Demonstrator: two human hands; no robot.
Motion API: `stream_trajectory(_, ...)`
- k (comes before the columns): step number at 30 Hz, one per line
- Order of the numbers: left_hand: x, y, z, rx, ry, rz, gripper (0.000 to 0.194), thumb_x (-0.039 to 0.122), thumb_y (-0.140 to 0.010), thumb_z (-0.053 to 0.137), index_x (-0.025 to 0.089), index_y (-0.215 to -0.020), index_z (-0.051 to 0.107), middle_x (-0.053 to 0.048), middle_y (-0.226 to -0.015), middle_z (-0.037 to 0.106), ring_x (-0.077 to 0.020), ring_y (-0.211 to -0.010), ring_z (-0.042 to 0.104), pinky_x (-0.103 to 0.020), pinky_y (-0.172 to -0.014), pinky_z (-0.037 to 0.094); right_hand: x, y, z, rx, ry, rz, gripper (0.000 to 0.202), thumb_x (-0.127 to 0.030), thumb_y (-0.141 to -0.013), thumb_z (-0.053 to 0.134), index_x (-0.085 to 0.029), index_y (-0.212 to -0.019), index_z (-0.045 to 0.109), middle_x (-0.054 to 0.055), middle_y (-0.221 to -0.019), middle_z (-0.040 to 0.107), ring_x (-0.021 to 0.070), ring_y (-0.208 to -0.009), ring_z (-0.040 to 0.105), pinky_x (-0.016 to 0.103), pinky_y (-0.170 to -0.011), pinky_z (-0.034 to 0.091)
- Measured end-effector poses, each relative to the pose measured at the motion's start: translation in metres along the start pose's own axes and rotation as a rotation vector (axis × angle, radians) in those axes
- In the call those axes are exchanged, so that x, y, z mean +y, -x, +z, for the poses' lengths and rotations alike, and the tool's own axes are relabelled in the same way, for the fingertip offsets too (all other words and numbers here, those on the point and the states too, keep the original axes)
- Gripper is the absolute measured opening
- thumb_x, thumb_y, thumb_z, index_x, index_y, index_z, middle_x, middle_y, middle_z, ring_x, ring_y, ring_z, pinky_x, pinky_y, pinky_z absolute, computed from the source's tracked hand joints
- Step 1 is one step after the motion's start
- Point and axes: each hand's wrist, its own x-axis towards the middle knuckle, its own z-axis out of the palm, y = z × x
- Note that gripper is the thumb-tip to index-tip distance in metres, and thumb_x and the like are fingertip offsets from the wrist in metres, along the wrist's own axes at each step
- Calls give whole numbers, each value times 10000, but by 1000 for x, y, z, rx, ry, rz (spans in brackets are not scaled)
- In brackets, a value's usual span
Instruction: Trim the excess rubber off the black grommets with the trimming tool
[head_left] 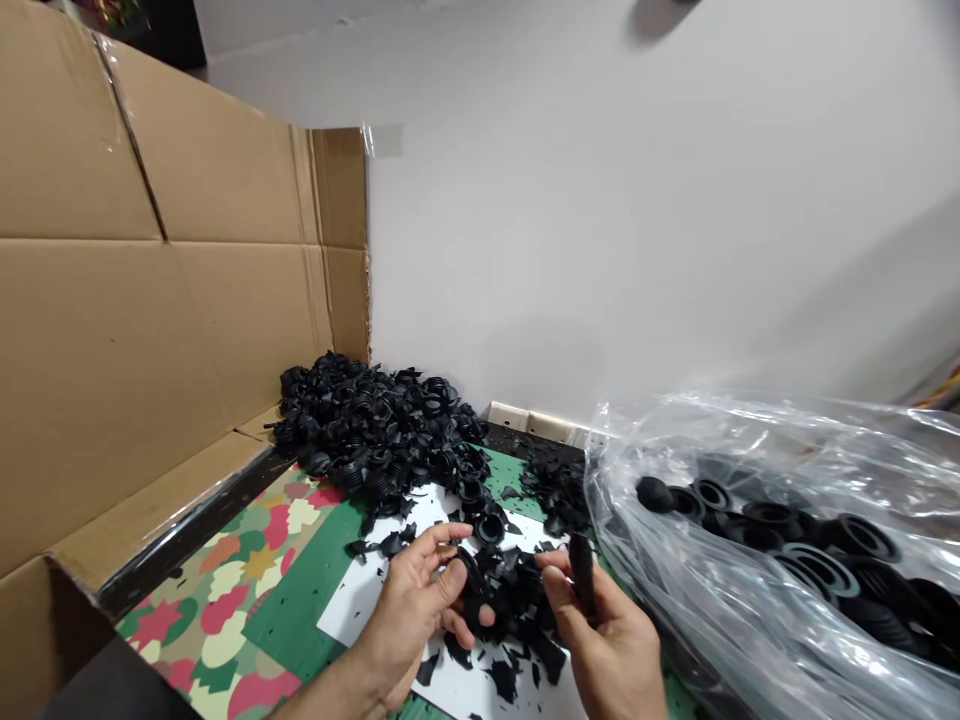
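My left hand (420,610) is curled round a black rubber part (471,580), thumb on its near side; the dark scraps behind it blur its outline. In my right hand (615,640) is a tool with a thick black handle (581,575), gripped between thumb and fingers; its working end does not show. Between and below both hands, torn black rubber scraps (517,600) lie on a white sheet (352,600). Just beyond my left fingertips stands a round black rubber piece with an open ring end (491,528).
A large heap of ribbed black rubber parts (382,420) lies back left, against a cardboard wall (150,330). More scraps (555,485) lie behind my right hand. At right, a clear plastic bag (630,570) holds several black rubber boots. A white power strip (525,420) runs along the wall.
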Motion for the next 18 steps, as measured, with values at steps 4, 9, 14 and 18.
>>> stream_trajectory(4,-1,-5,-1,33,59,-101,465,528,-634,762,165,-862,583,39,-594,555,-133,-455,636,-158,-337,424,-8,8,8,55,-93,51,308,-489,-725,640,-187,-748,697,14,-636,655,201,-597,601,289,-565,472)
stream_trajectory(9,-5,-5,-4,11,45,-131,500,604,-605,739,168,-700,515,32,-518,572,-90,-349,564,-123,-273,295,-16,13,18,-40,-198,-139,118,-277,-710,664,-221,-794,725,36,-792,682,211,-719,635,282,-618,514)
stream_trajectory(14,-10,-3,-4,-1,-5,-136,554,673,-605,689,142,-685,553,9,-480,592,-86,-308,520,-149,-270,204,-15,17,38,-161,-228,-375,260,-150,-725,597,-279,-901,739,49,-917,643,199,-837,634,267,-677,513)
stream_trajectory(18,-9,-2,-3,-20,-72,-134,595,728,-603,635,139,-649,561,29,-408,529,-74,-270,459,-169,-273,156,-15,14,44,-154,-237,-339,112,-154,-747,628,-242,-724,695,-1,-730,583,139,-613,578,210,-527,448)
